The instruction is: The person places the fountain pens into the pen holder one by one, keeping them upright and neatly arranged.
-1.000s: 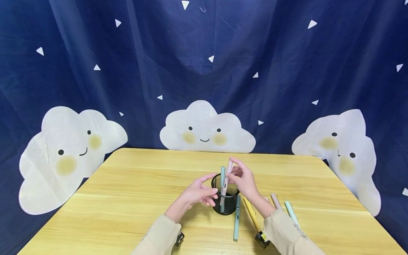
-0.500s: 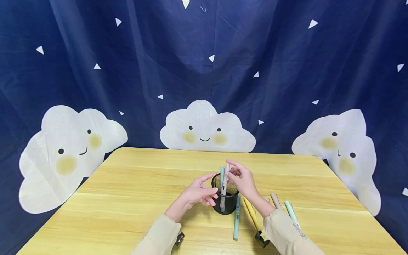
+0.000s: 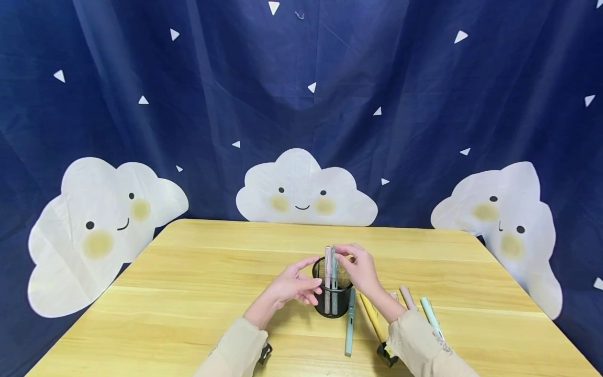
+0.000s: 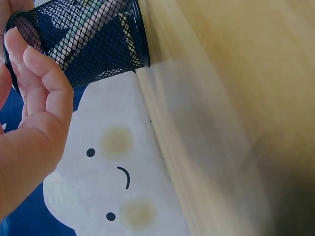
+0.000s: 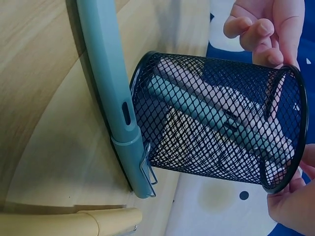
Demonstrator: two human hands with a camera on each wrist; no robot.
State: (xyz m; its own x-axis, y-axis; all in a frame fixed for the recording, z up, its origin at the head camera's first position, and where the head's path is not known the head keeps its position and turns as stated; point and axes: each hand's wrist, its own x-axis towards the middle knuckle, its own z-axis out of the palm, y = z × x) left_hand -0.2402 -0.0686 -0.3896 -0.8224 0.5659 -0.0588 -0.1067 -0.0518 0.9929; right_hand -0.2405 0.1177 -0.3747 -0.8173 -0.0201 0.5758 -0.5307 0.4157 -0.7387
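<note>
A black mesh pen holder (image 3: 323,305) stands upright on the table with two pens in it, a pale pink pen (image 3: 328,261) and a teal pen (image 3: 335,275) to its right. My left hand (image 3: 293,286) holds the holder at the left of its rim, thumb in front and index finger behind. At the right of the rim, my right hand (image 3: 361,270) pinches the teal pen near its top. Through the mesh in the right wrist view, both pens lean side by side. Another teal pen (image 5: 106,69) lies on the table beside the holder.
A yellow pen (image 3: 372,315), a mauve pen (image 3: 408,297) and a mint pen (image 3: 431,315) lie on the wooden table (image 3: 188,314) around my right forearm, which partly covers some. Behind the table hangs a dark blue curtain (image 3: 212,104) with smiling clouds.
The pale pink pen has gone down into the holder and been let go, now standing left of the teal pen. My right hand has lowered and shifted to the teal pen.
</note>
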